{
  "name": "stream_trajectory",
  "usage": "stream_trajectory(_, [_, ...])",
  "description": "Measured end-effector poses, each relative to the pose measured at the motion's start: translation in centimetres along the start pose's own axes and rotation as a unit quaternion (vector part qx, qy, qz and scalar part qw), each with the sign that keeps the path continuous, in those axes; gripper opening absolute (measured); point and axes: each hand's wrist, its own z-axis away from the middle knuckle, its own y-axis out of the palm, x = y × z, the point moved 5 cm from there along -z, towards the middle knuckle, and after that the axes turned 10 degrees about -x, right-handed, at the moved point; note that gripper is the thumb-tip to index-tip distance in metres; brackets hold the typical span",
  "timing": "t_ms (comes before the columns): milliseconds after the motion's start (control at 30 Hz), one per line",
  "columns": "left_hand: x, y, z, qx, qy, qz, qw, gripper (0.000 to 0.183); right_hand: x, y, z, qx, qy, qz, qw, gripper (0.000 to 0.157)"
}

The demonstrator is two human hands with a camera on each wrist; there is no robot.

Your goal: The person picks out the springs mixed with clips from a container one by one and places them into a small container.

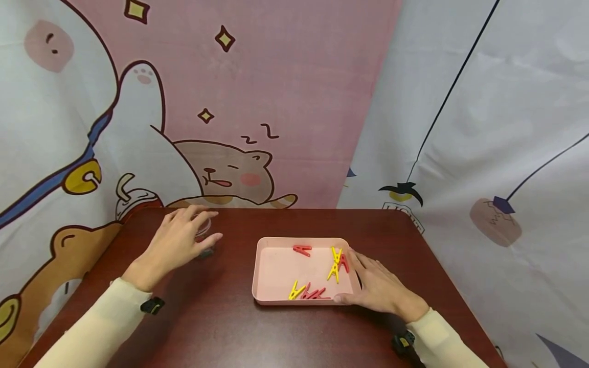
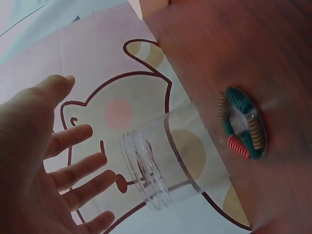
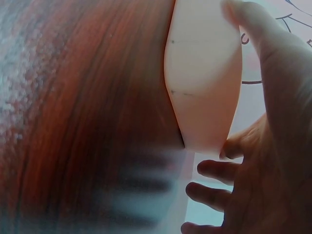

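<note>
My left hand hovers with fingers spread beside a clear jar; palm and jar stand apart in the left wrist view. Small ribbed, coil-like pieces in green, brown and red lie at the jar's base. In the head view the hand mostly covers the jar. My right hand holds the right end of a shallow pink tray, thumb at the near rim and index finger at the far corner. Inside the tray lie several small clothespins, red ones and yellow ones.
Both things stand on a dark reddish-brown table, the jar left of the tray. A cartoon-printed cloth hangs behind the table's far edge. Each wrist wears a dark strap, such as the left strap.
</note>
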Motion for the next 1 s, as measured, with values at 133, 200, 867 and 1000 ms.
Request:
stream_trajectory(133, [-0.8, 0.3, 0.2, -0.009, 0.01, 0.007, 0.9999, 0.061, -0.2, 0.0, 0.0, -0.004, -0.002, 0.003, 1.0, 0.142])
stream_trajectory(200, [-1.1, 0.4, 0.3, -0.011, 0.012, 0.008, 0.9998, 0.061, -0.2, -0.1, 0.0, -0.007, -0.005, 0.004, 1.0, 0.142])
stream_trajectory(867, [-4.6, 3.0, 2.2, -0.004, 0.041, 0.01, 0.9991, 0.069, 0.1, -0.8, 0.5, -0.069, -0.034, 0.017, 0.997, 0.13])
stream_trajectory(1000, [-5.3, 3.5, 2.8, -0.003, 0.045, 0.011, 0.9989, 0.073, 0.2, -0.8, 0.6, -0.087, -0.038, 0.021, 0.995, 0.126])
